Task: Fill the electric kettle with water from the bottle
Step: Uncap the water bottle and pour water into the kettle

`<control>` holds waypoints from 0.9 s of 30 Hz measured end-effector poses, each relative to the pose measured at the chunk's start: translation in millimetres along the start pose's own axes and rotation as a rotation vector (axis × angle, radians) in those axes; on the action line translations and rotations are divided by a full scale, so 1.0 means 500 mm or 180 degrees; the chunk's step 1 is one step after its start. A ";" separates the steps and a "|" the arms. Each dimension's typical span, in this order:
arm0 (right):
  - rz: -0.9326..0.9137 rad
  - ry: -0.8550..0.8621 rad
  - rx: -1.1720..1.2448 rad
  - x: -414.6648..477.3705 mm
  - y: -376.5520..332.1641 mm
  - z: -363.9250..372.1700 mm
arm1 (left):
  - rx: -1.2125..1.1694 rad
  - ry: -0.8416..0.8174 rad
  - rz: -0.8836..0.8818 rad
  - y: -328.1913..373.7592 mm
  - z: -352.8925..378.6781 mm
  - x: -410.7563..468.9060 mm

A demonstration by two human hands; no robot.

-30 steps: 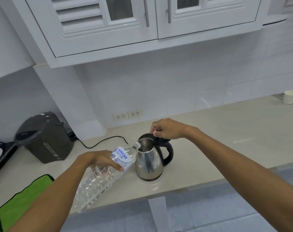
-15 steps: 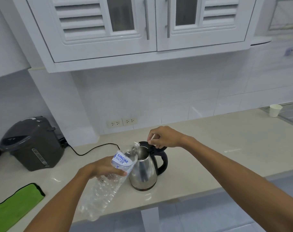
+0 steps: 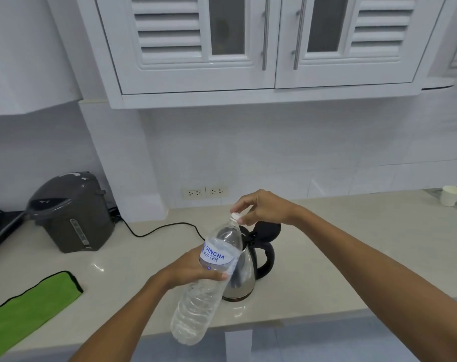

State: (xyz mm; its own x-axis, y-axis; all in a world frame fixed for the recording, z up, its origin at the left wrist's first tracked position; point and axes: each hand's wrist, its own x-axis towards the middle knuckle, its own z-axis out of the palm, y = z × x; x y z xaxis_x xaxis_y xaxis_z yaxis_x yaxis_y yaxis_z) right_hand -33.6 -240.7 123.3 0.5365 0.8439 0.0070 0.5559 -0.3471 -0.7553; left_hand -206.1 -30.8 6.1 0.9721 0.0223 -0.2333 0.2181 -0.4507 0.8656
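The clear plastic water bottle hid much of the steel electric kettle — its mouth and spout could not be seen. The picture's left edge cut off the green cloth and a black appliance — its kind stayed unclear.

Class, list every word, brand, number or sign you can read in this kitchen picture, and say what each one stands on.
"SINGHA WATER": on the blue and white label of the water bottle held in the left hand.
Markings on the grey hot-water dispenser: too small to read.
Nothing else is legible.
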 end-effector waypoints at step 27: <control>0.0130 -0.0888 -0.1208 0.012 -0.050 0.004 | -0.0037 -0.0113 0.0062 -0.006 0.024 -0.024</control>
State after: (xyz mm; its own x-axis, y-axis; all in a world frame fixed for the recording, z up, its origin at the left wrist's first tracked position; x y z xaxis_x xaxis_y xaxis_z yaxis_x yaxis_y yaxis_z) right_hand -45.6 -226.4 140.8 0.4004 0.8861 -0.2334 0.7585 -0.4634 -0.4582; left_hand -219.4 -40.4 1.1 0.9726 -0.0181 -0.2318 0.2004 -0.4402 0.8752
